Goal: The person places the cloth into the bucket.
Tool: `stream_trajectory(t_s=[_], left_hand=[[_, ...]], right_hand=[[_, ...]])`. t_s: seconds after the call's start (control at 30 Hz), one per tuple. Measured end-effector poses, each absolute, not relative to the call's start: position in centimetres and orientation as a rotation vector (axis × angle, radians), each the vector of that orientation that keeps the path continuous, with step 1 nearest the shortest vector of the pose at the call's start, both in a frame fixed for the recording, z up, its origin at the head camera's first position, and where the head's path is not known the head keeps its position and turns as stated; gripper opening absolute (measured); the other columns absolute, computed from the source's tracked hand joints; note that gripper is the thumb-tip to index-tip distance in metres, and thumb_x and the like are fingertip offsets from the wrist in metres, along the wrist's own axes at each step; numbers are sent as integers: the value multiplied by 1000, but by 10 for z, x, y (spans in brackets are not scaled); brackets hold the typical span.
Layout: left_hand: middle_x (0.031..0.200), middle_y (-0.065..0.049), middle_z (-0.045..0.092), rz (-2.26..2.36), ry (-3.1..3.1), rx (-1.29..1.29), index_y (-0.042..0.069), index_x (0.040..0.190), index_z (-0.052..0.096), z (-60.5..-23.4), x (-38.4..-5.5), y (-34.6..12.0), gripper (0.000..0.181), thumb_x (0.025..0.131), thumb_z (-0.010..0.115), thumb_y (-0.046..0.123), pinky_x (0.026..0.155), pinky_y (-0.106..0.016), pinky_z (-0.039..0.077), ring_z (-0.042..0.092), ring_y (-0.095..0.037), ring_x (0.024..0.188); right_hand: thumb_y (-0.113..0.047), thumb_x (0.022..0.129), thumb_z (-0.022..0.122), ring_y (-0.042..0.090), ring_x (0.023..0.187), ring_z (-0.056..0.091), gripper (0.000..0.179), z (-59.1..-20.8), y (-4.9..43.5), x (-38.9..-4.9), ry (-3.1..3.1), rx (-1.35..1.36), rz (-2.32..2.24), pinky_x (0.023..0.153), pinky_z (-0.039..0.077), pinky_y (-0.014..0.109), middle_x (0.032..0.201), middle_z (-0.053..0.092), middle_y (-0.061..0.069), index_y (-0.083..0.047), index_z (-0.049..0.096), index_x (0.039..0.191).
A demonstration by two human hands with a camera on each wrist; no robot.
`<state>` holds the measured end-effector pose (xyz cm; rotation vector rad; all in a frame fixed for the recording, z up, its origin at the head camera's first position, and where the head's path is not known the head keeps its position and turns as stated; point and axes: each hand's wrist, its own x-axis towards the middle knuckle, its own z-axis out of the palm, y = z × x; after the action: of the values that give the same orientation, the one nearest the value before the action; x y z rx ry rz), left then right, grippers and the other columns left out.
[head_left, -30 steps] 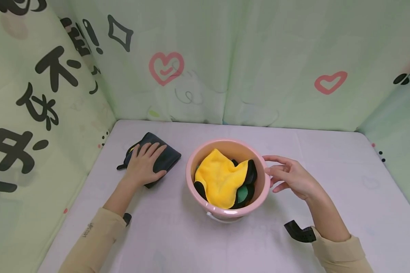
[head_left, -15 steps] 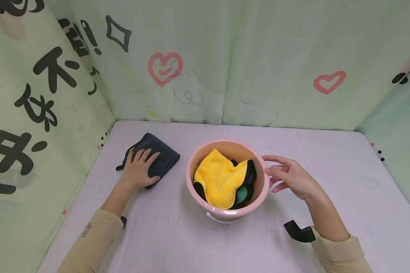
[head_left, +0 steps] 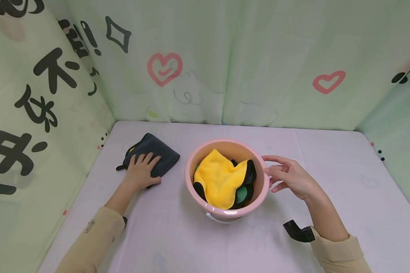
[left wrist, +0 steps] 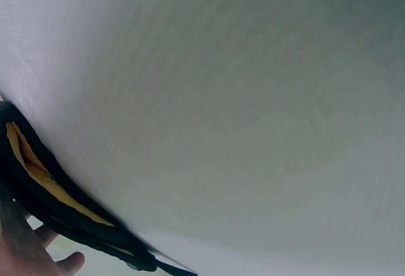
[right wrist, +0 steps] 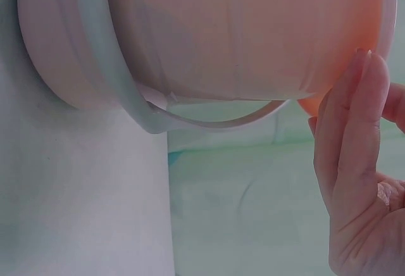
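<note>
My left hand (head_left: pixel 140 175) lies spread on a flat, dark folded fabric piece (head_left: pixel 162 152) at the left of the table. A strip of yellow lining shows along the edge of this fabric piece (left wrist: pixel 60 190) in the left wrist view; its exact kind is unclear. To its right stands a pink bucket (head_left: pixel 190 178) with a white handle (head_left: pixel 222 219) hanging down. Inside lies a crumpled yellow cloth item (head_left: pixel 220 180) with black edges and a green patch. My right hand (head_left: pixel 295 178) touches the bucket's right side near the rim with loosely extended fingers (right wrist: pixel 361 137).
A pale cloth covers the table (head_left: pixel 177 242). Light green curtains (head_left: pixel 273 45) with printed hearts and lettering enclose the back and sides. Black camera mounts sit at both wrists, the right one (head_left: pixel 298 231) standing out from the sleeve.
My left hand has slid back towards me over the dark fabric piece, baring more of its top. The fabric piece, the bucket and my right hand have hardly moved.
</note>
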<state>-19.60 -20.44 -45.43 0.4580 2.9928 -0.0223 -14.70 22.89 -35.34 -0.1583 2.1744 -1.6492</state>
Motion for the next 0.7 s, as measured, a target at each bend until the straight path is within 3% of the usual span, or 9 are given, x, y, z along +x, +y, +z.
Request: stream_trajectory(t_s=[0.7], left_hand=[[125,-14,46,-47,3141,595,12,131,46,-464,-204,-201,52,85,64,29,99,-58,26,41,-37,114]], right_hand=[[-15,90,57,16,64,63,54,-353,230,-146,2162,-168,-1668,56,56,34,81,68,-2,5,34,134]])
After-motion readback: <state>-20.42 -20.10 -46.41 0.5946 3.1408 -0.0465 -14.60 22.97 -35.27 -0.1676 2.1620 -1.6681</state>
